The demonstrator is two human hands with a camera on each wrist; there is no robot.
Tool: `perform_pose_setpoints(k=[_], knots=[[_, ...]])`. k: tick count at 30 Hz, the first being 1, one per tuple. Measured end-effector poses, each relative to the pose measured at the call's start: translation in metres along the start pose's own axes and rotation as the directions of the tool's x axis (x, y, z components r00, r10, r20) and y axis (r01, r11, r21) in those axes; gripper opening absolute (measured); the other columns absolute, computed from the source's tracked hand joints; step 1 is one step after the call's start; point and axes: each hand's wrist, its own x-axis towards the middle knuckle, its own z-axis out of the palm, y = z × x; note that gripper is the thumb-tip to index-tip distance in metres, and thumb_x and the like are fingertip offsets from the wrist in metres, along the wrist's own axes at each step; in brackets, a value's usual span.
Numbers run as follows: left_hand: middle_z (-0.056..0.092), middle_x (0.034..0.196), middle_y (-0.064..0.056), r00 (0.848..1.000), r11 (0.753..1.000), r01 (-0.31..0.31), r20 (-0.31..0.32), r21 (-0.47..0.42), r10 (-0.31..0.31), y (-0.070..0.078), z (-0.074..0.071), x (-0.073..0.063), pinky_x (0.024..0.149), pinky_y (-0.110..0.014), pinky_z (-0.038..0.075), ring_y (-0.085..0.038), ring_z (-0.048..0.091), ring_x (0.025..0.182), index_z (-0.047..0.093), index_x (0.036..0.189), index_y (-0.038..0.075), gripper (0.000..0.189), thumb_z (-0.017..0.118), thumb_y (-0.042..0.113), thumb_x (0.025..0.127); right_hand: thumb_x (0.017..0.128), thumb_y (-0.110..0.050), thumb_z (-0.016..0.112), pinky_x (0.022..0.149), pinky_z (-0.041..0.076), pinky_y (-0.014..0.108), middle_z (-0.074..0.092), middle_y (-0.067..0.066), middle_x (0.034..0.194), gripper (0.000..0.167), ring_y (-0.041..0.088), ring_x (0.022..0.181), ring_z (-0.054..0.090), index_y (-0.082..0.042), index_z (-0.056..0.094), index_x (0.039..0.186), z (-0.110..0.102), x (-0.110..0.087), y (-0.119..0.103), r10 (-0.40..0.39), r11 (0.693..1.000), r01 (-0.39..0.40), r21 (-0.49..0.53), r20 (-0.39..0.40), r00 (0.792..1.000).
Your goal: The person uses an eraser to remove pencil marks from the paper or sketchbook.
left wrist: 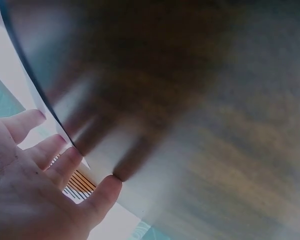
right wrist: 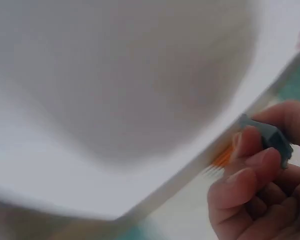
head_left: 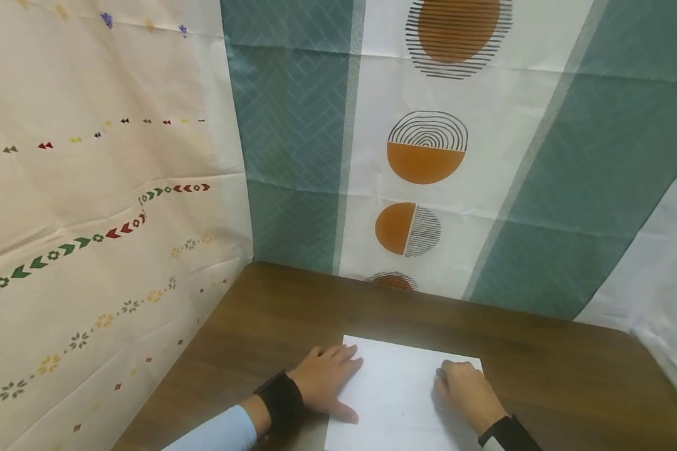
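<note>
A white sheet of paper (head_left: pixel 395 394) lies on the brown table in the head view. My left hand (head_left: pixel 325 380) rests at its left edge, fingers spread, with fingertips and thumb on the sheet. In the left wrist view the spread fingers (left wrist: pixel 101 200) meet the table and the paper's edge. Over the right part of the sheet is my right hand (head_left: pixel 467 389), its fingers curled. It pinches a small grey-blue lump (right wrist: pixel 275 140) with an angular, uneven surface between thumb and fingers, close to the paper. I cannot tell what the lump is.
The wooden table (head_left: pixel 282 307) has rounded far corners. A cream patterned cloth (head_left: pixel 90 250) hangs along the left side, and a green and white curtain (head_left: pixel 293 125) with orange circles hangs behind. White cloth (head_left: pixel 654 269) is at the right. Both wrists wear black bands (head_left: pixel 282 401).
</note>
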Motion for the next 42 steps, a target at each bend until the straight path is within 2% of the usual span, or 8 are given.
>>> perform_pose_setpoints(k=[9,14,18,23,28,36,39,42], knots=[[0.038,0.159,-0.007,0.999,0.998,-0.028,-0.035,0.058,0.03,0.008,-0.001,0.003,0.1,-0.056,0.041,-0.025,0.039,0.142,0.046,0.152,0.018,0.1,0.057,0.084,0.077,0.085,-0.006,0.07,0.051,0.039,0.027,0.048,-0.007,0.06,0.02,0.008,0.053,0.042,-0.012,0.057,0.07,0.011,0.02,-0.065,-0.152,0.979,0.153,0.133,-0.014,0.988],[0.038,0.159,-0.006,0.998,0.997,-0.03,-0.05,0.066,0.033,0.008,0.002,0.006,0.099,-0.057,0.042,-0.025,0.039,0.142,0.045,0.153,0.019,0.101,0.056,0.086,0.077,0.083,-0.007,0.07,0.05,0.037,0.027,0.048,-0.007,0.059,0.021,0.007,0.053,0.041,-0.012,0.055,0.069,0.026,0.026,-0.081,-0.246,0.959,0.25,0.136,-0.044,0.968],[0.037,0.16,-0.005,0.998,0.998,-0.026,-0.048,0.055,0.029,0.009,0.004,0.006,0.1,-0.058,0.041,-0.025,0.037,0.143,0.044,0.153,0.019,0.102,0.055,0.086,0.077,0.082,-0.007,0.073,0.05,0.038,0.028,0.051,-0.006,0.06,0.019,0.007,0.054,0.042,-0.012,0.058,0.071,0.034,0.026,-0.082,-0.252,0.958,0.254,0.129,-0.034,0.967],[0.037,0.16,-0.006,0.999,1.0,-0.014,-0.035,0.015,0.014,0.009,-0.002,0.004,0.102,-0.058,0.039,-0.025,0.036,0.144,0.044,0.154,0.019,0.1,0.058,0.083,0.078,0.083,-0.007,0.076,0.056,0.049,0.032,0.061,-0.001,0.064,0.01,0.01,0.056,0.051,-0.007,0.068,0.077,0.032,0.026,-0.071,-0.149,0.987,0.145,0.072,0.052,0.988],[0.036,0.161,-0.006,1.0,1.0,0.002,-0.01,0.002,-0.002,0.008,-0.01,0.001,0.104,-0.059,0.037,-0.026,0.036,0.144,0.043,0.154,0.019,0.099,0.059,0.081,0.079,0.085,-0.004,0.075,0.065,0.056,0.041,0.065,0.006,0.068,0.008,0.019,0.062,0.062,-0.001,0.071,0.079,0.017,0.019,-0.048,-0.068,0.997,0.07,-0.018,0.109,0.992],[0.034,0.162,-0.005,1.0,1.0,0.022,0.014,-0.014,-0.022,0.006,-0.01,-0.002,0.105,-0.059,0.036,-0.026,0.034,0.145,0.042,0.155,0.02,0.1,0.059,0.082,0.079,0.085,-0.001,0.072,0.067,0.055,0.046,0.065,0.01,0.071,0.009,0.024,0.068,0.064,0.002,0.067,0.078,-0.003,-0.003,0.006,0.065,0.996,-0.056,-0.075,0.115,0.991],[0.033,0.162,-0.005,1.0,1.0,0.021,0.012,-0.017,-0.021,0.004,-0.007,-0.002,0.105,-0.06,0.035,-0.026,0.034,0.145,0.042,0.155,0.02,0.1,0.059,0.082,0.079,0.084,-0.001,0.073,0.07,0.056,0.047,0.066,0.01,0.073,0.008,0.025,0.071,0.066,0.003,0.067,0.079,-0.006,-0.008,0.016,0.088,0.994,-0.08,-0.072,0.113,0.99],[0.033,0.162,-0.005,1.0,1.0,0.014,0.01,-0.018,-0.014,0.002,-0.002,-0.001,0.104,-0.061,0.035,-0.027,0.034,0.145,0.042,0.155,0.02,0.101,0.058,0.083,0.078,0.083,0.0,0.071,0.061,0.052,0.041,0.059,0.005,0.065,0.015,0.019,0.062,0.056,-0.001,0.063,0.071,-0.005,-0.008,0.018,0.086,0.996,-0.084,-0.028,0.089,0.992]])
